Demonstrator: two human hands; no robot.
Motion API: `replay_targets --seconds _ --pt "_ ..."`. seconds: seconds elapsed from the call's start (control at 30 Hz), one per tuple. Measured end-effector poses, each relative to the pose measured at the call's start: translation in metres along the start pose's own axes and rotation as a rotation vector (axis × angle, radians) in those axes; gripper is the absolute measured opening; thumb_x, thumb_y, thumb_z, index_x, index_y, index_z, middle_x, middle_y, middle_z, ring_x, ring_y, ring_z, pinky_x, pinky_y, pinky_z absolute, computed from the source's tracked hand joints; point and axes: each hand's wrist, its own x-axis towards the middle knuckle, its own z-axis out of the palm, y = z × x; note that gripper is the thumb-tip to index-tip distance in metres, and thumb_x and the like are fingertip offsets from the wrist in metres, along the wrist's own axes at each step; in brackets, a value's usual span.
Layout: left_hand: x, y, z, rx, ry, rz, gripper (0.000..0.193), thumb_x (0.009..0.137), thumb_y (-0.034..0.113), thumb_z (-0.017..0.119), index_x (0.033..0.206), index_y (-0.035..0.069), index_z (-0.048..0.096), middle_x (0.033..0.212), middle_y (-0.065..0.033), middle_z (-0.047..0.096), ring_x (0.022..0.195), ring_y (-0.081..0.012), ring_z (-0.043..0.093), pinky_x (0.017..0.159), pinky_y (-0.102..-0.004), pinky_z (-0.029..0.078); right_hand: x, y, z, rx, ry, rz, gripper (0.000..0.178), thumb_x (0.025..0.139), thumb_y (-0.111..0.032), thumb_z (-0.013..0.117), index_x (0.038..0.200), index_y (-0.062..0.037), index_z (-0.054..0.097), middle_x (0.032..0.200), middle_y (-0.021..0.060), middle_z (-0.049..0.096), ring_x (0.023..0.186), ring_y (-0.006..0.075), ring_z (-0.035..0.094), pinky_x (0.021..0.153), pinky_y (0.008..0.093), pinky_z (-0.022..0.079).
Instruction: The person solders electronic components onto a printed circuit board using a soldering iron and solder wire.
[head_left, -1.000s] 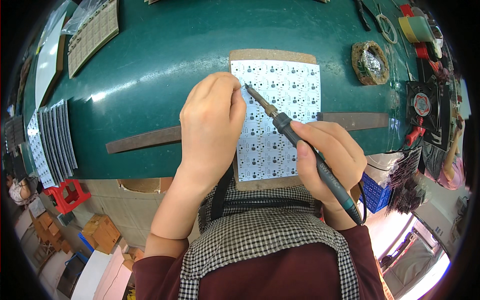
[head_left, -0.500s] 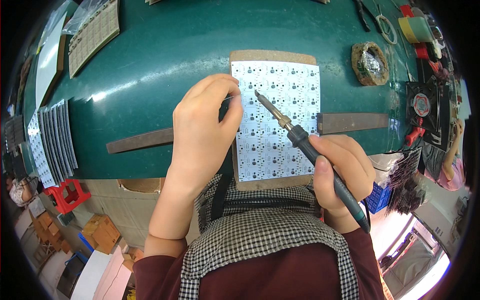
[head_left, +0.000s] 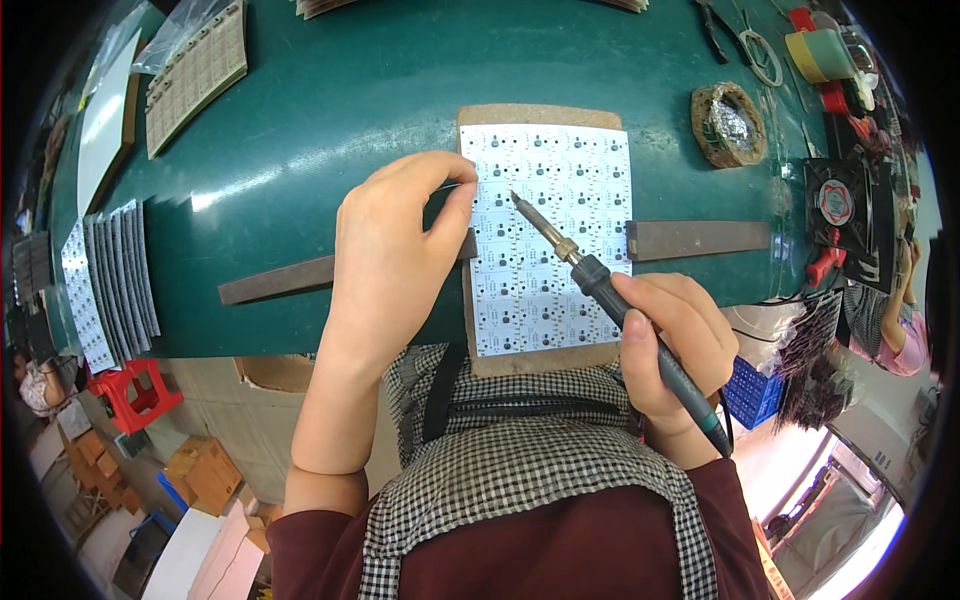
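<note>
A white panel of circuit boards (head_left: 550, 312) with rows of small dark parts lies on a brown backing board (head_left: 545, 114) in front of me. My right hand (head_left: 680, 345) is closed around the dark handle of a soldering iron (head_left: 597, 282). The iron slants up and left, and its tip is over the panel's upper left part; I cannot tell whether it touches. At the panel's upper left edge, my left hand (head_left: 392, 232) pinches a thin wire (head_left: 452, 187), mostly hidden by the fingers.
Dark bars (head_left: 700, 240) (head_left: 280, 280) lie either side of the panel. A round brown holder (head_left: 729, 125) with shiny contents, cutters (head_left: 714, 32) and a fan (head_left: 836, 203) are at right. Stacked panels (head_left: 115, 285) stand left, with a red stool (head_left: 136, 393) below the table edge.
The soldering iron's tip has shifted slightly toward me over the panel. My left hand keeps its pinch with little movement. The whole view has shifted a little.
</note>
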Motion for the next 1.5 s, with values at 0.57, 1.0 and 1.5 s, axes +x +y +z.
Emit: replay_targets --seconds 0.57,1.0,1.5 --pt "-0.007 0.002 0.006 0.127 0.033 -0.022 0.006 0.079 0.005 0.067 0.084 0.003 0.066 0.084 -0.0110 0.070 0.077 -0.0278 0.067 0.067 -0.0357 0.051 0.000 0.003 0.013 0.022 0.019 -0.013 0.026 0.067 0.001 0.068 0.093 0.0026 0.071 0.074 0.0118 0.065 0.060 0.0221 0.065 0.053 0.0298 0.052" --pt "-0.005 0.003 0.006 0.064 0.034 0.002 0.006 0.079 0.001 0.066 0.084 -0.001 0.066 0.086 -0.0115 0.069 0.075 -0.0284 0.067 0.067 -0.0337 0.052 0.004 0.005 0.016 -0.008 0.003 -0.004 0.028 0.065 0.000 0.069 0.093 0.0000 0.072 0.074 0.0093 0.065 0.060 0.0201 0.064 0.053 0.0290 0.052" --pt "0.001 0.005 -0.001 0.068 -0.058 0.020 0.005 0.078 0.001 0.066 0.081 -0.004 0.068 0.093 -0.0113 0.069 0.078 -0.0295 0.067 0.070 -0.0344 0.053 -0.001 0.001 0.014 0.012 -0.011 0.024 0.027 0.064 0.000 0.069 0.091 0.0005 0.072 0.074 0.0098 0.066 0.060 0.0208 0.065 0.053 0.0287 0.052"
